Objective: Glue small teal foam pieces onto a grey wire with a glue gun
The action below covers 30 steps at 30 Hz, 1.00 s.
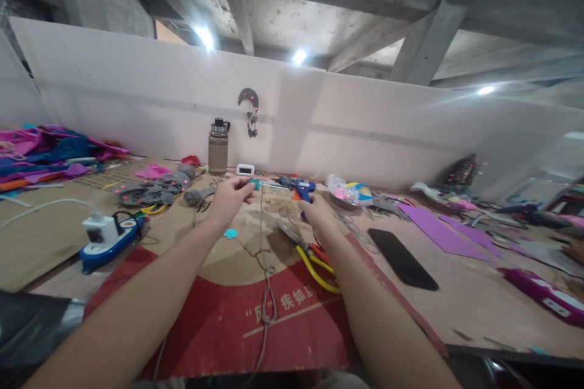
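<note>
Teal piece (256,183) is what we pinch between the thumb and fingers of our left hand (233,196), raised above the middle of the worktable (447,310). Our right hand (314,209) is closed around a blue glue gun (305,188), whose front end points left, towards the piece; we cannot tell whether the two touch. Just beside our left fingertips, a thin grey cord (261,219) runs down to the red and brown cardboard (214,322), looping there; we cannot make out whether it is joined to the piece. Below our left hand lies a flower-shaped teal cutout (230,234). Near our right forearm we have yellow-handled scissors (314,268) and, farther right, a black phone (401,258).
</note>
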{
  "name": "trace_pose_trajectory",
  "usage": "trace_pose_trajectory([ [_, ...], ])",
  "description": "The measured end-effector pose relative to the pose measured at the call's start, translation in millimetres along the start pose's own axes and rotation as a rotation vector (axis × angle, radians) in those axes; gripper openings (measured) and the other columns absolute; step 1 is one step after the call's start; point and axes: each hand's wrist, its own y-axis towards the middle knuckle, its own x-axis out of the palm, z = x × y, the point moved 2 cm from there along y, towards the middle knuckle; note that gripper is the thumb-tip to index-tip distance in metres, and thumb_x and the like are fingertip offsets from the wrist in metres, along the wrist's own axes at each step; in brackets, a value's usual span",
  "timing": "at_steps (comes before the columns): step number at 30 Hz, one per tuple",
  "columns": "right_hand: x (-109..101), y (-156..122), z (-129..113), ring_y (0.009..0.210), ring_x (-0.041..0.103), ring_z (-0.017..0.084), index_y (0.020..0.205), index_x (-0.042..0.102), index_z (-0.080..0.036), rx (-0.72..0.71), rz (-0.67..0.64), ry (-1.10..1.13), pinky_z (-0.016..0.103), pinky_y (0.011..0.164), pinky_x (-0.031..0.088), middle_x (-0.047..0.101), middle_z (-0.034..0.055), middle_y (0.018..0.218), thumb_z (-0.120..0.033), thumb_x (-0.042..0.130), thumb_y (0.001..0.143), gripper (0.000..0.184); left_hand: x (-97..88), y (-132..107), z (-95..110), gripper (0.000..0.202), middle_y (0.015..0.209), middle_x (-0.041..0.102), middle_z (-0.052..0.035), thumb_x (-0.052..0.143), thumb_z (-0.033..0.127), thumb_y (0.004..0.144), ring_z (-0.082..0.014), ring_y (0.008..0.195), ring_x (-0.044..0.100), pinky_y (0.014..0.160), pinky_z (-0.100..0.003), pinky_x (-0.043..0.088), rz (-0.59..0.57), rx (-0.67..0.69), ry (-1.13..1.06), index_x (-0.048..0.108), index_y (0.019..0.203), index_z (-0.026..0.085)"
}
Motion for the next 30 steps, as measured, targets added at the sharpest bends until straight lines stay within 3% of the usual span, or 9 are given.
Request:
trace_pose_trajectory([
  [4,1,-11,-18,0.061,0.055,0.013,0.085,0.048,-0.021,-0.063,0.025,0.369,0.025,0.052,0.046,0.059,0.0029,0.081,-0.021,0.049,0.064,0.021,-2.1,2,-1,0.022,0.067,0.059,-0.0009,0.066,0.030,0.066,-0.0077,0.056,0.053,0.053,-0.021,0.044,0.049,-0.081,-0.115,0.062,0.079,0.013],
  [9,7,-35,-44,0.056,0.050,0.010,0.091,0.047,-0.020,-0.295,-0.218,0.501,0.023,0.050,0.043,0.057,0.0002,0.080,-0.023,0.051,0.069,0.023,-4.6,5,-4,0.027,0.065,0.057,-0.0001,0.071,0.031,0.059,-0.0077,0.055,0.052,0.051,-0.021,0.043,0.108,-0.129,-0.202,0.061,0.075,0.012],
  [12,10,-43,-49,0.050,0.044,0.008,0.090,0.048,-0.020,-0.353,-0.290,0.419,0.023,0.047,0.039,0.053,-0.0017,0.073,-0.034,0.051,0.076,0.021,-5.5,6,-5,0.030,0.065,0.058,-0.0003,0.072,0.034,0.057,-0.0082,0.055,0.052,0.052,-0.022,0.044,0.117,-0.126,-0.215,0.061,0.075,0.012],
  [16,13,-43,-42,0.050,0.043,0.011,0.093,0.050,-0.021,-0.390,-0.266,0.208,0.025,0.049,0.037,0.049,-0.0032,0.063,-0.042,0.050,0.079,0.025,-5.0,6,-3,0.032,0.065,0.057,-0.0003,0.073,0.033,0.057,-0.0081,0.054,0.052,0.052,-0.022,0.044,0.121,-0.127,-0.222,0.061,0.076,0.011],
  [30,17,-44,-40,0.077,0.056,0.019,0.097,0.053,-0.019,-0.482,-0.164,-0.095,0.032,0.070,0.044,0.061,0.0052,0.085,-0.041,0.047,0.080,0.028,-2.3,4,1,0.028,0.067,0.058,-0.0011,0.072,0.031,0.058,-0.0077,0.055,0.053,0.051,-0.021,0.044,0.113,-0.123,-0.230,0.062,0.076,0.011],
])
